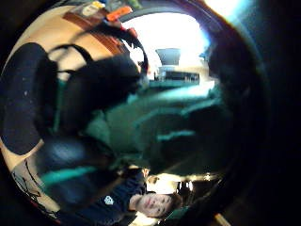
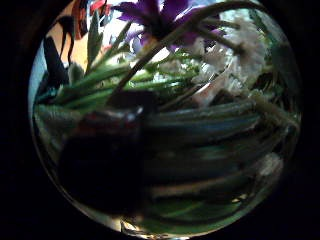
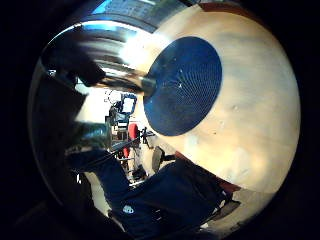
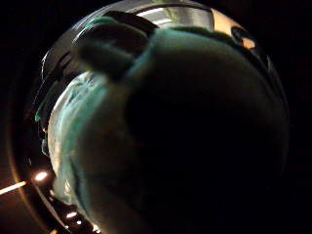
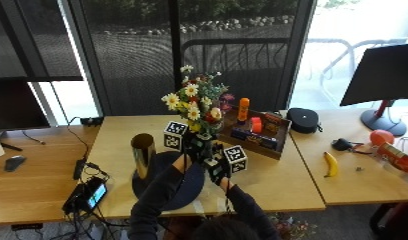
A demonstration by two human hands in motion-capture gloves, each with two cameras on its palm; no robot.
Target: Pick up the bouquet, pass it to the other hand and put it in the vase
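The bouquet [image 5: 196,102] of white and yellow daisies with red and purple blooms stands upright above the table, between my two hands. My left hand [image 5: 189,149] grips its green stems [image 2: 200,125], which fill the left thumb side palm view under a purple flower [image 2: 160,17]. My right hand [image 5: 218,169] is closed around the lower stem end, just below and right of the left hand. The tall golden vase [image 5: 143,153] stands upright on a dark round mat [image 5: 191,187], a short way left of both hands. Vase [image 3: 112,72] and mat [image 3: 185,85] show beside the right palm too.
A wooden tray [image 5: 254,131] with an orange bottle and small items sits behind the bouquet. A black pouch [image 5: 303,120], a banana [image 5: 331,163] and a monitor [image 5: 385,75] are to the right. A device with cables [image 5: 88,194] lies at the left front.
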